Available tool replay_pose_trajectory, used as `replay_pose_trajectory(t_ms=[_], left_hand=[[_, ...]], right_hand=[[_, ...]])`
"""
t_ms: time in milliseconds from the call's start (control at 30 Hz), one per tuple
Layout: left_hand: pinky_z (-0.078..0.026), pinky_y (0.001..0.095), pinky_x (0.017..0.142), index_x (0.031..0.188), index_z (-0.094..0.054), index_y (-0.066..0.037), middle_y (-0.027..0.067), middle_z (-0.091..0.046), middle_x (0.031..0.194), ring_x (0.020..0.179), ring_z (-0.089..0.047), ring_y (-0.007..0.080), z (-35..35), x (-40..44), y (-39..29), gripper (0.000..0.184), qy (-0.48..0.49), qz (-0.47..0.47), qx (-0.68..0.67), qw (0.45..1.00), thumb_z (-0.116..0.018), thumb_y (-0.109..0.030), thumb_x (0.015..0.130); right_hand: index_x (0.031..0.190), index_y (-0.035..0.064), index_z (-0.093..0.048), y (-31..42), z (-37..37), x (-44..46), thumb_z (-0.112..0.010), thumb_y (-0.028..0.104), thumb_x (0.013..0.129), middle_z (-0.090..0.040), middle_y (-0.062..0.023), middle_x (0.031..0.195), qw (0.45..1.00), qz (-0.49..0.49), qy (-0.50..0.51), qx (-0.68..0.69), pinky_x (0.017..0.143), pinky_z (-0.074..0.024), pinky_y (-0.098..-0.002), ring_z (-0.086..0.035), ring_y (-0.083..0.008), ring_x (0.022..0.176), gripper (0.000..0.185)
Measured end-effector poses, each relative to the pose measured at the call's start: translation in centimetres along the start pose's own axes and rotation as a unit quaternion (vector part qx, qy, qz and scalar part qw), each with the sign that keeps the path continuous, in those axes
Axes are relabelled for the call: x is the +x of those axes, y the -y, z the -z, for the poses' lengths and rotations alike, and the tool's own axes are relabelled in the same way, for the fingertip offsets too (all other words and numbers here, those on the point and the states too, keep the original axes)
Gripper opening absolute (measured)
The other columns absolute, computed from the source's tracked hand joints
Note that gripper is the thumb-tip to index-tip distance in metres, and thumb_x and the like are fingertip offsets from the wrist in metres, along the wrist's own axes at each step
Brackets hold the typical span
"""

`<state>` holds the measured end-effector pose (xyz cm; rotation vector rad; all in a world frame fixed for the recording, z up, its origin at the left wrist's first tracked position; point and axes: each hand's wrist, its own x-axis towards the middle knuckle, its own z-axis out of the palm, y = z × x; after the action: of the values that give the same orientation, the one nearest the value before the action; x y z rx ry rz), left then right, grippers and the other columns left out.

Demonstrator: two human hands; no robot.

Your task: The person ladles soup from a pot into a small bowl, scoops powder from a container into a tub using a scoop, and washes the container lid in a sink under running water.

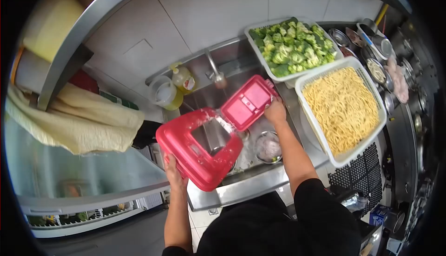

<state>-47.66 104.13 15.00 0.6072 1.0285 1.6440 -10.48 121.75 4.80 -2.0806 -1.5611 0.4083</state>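
Note:
A red plastic bin lid [181, 145] with a large opening is tilted over the metal sink [241, 165]. Its raised hinged flap [248, 102] stands off to the upper right, and whitish suds or residue show along the frame near the hinge. My left hand [175, 172] is closed around the lid's lower left edge. At the flap's right edge, my right hand [275, 112] grips it, with some fingers hidden behind. Below the right hand, a metal bowl [269, 147] holding something pale and translucent sits in the sink. The faucet [217, 76] is just behind the flap.
A soap pump bottle [182, 78] and a tub of yellowish liquid [166, 93] stand at the sink's back left. To the right are baskets of broccoli [292, 47] and noodles [341, 110]. A cloth [88, 121] hangs at left above a glass-topped cabinet [83, 177].

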Motion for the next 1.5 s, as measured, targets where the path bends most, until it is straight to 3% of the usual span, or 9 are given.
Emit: replay_pose_trajectory(t_ms=[133, 233, 267, 367, 467, 567, 667, 767, 1500], left_hand=[[-0.056, 0.0368, 0.087, 0.130, -0.051, -0.006, 0.0104, -0.065, 0.114, 0.099, -0.067, 0.0214, -2.0, 2.1, 1.5, 0.029, -0.050, -0.010, 0.013, 0.999, -0.050, -0.021, 0.105], [-0.055, 0.0351, 0.087, 0.125, -0.053, -0.005, 0.0089, -0.066, 0.110, 0.095, -0.067, 0.0201, -2.4, 3.6, 3.5, 0.027, -0.081, 0.007, 0.041, 0.996, -0.051, -0.021, 0.104], [-0.055, 0.0361, 0.087, 0.125, -0.053, -0.005, 0.0091, -0.066, 0.111, 0.095, -0.067, 0.0206, -3.6, 3.9, 3.8, 0.027, -0.078, 0.007, 0.037, 0.996, -0.052, -0.021, 0.104], [-0.054, 0.0373, 0.091, 0.126, -0.053, -0.006, 0.0093, -0.066, 0.114, 0.102, -0.065, 0.0215, -4.6, 4.5, 4.3, 0.028, -0.062, 0.031, 0.078, 0.995, -0.052, -0.021, 0.104], [-0.054, 0.0378, 0.091, 0.129, -0.052, -0.005, 0.0099, -0.065, 0.117, 0.104, -0.065, 0.0220, -5.8, 5.0, 4.6, 0.030, -0.070, 0.038, 0.069, 0.994, -0.052, -0.022, 0.104], [-0.055, 0.0387, 0.090, 0.130, -0.051, -0.005, 0.0106, -0.064, 0.117, 0.103, -0.065, 0.0223, -7.3, 5.7, 3.8, 0.031, -0.068, 0.051, 0.060, 0.995, -0.052, -0.022, 0.104], [-0.055, 0.0382, 0.090, 0.127, -0.053, -0.004, 0.0108, -0.065, 0.115, 0.102, -0.066, 0.0216, -6.6, 6.8, 3.8, 0.028, -0.064, 0.052, 0.064, 0.995, -0.053, -0.019, 0.103], [-0.054, 0.0369, 0.088, 0.122, -0.055, -0.004, 0.0097, -0.066, 0.113, 0.099, -0.066, 0.0206, -8.5, 7.3, 3.5, 0.023, -0.070, 0.045, 0.059, 0.995, -0.054, -0.017, 0.103], [-0.052, 0.0365, 0.094, 0.134, -0.052, -0.003, 0.0115, -0.064, 0.121, 0.106, -0.064, 0.0215, -9.1, 8.2, 3.0, 0.035, -0.036, 0.049, 0.058, 0.996, -0.056, -0.017, 0.102]], right_hand=[[0.135, -0.0062, -0.051, 5.7, -4.9, 3.5, -0.062, 0.021, 0.082, -0.046, -0.0247, 0.145, 0.986, 0.072, 0.111, 0.100, 0.109, -0.0420, -0.0416, -0.046, -0.0361, 0.134, 0.061], [0.135, -0.0077, -0.049, 11.7, -11.8, 5.5, -0.063, 0.026, 0.083, -0.047, -0.0273, 0.144, 0.961, 0.223, 0.008, 0.163, 0.113, -0.0379, -0.0394, -0.044, -0.0372, 0.135, 0.063], [0.136, -0.0064, -0.049, 13.8, -12.6, 6.1, -0.062, 0.027, 0.084, -0.044, -0.0263, 0.147, 0.960, 0.135, 0.137, 0.203, 0.115, -0.0352, -0.0399, -0.041, -0.0374, 0.138, 0.063], [0.136, 0.0004, -0.052, 18.2, -19.8, 7.6, -0.056, 0.032, 0.090, -0.042, -0.0215, 0.150, 0.955, 0.127, 0.181, 0.196, 0.116, -0.0308, -0.0458, -0.033, -0.0382, 0.143, 0.056], [0.112, 0.0057, -0.059, 17.5, -22.8, 10.2, -0.059, 0.032, 0.093, -0.051, -0.0119, 0.110, 0.890, 0.152, 0.200, 0.381, 0.084, -0.0368, -0.0362, -0.045, -0.0266, 0.101, 0.032], [0.087, 0.0110, -0.065, 14.7, -22.5, 11.9, -0.062, 0.031, 0.097, -0.059, -0.0024, 0.071, 0.683, 0.172, 0.307, 0.640, 0.052, -0.0427, -0.0266, -0.056, -0.0150, 0.060, 0.022], [0.102, 0.0130, -0.066, 13.4, -15.5, 10.7, -0.067, 0.038, 0.093, -0.062, -0.0028, 0.083, 0.753, 0.187, 0.351, 0.525, 0.064, -0.0506, -0.0329, -0.059, -0.0150, 0.071, 0.026], [0.115, 0.0131, -0.064, 10.1, -14.0, 9.5, -0.065, 0.056, 0.088, -0.064, -0.0066, 0.097, 0.658, -0.148, 0.600, 0.430, 0.080, -0.0511, -0.0577, -0.062, -0.0265, 0.087, 0.050], [0.116, 0.0020, -0.061, 9.4, -15.0, 11.2, -0.059, 0.042, 0.092, -0.064, -0.0233, 0.114, 0.646, -0.183, 0.672, 0.312, 0.088, -0.0490, -0.0612, -0.060, -0.0432, 0.113, 0.047]])
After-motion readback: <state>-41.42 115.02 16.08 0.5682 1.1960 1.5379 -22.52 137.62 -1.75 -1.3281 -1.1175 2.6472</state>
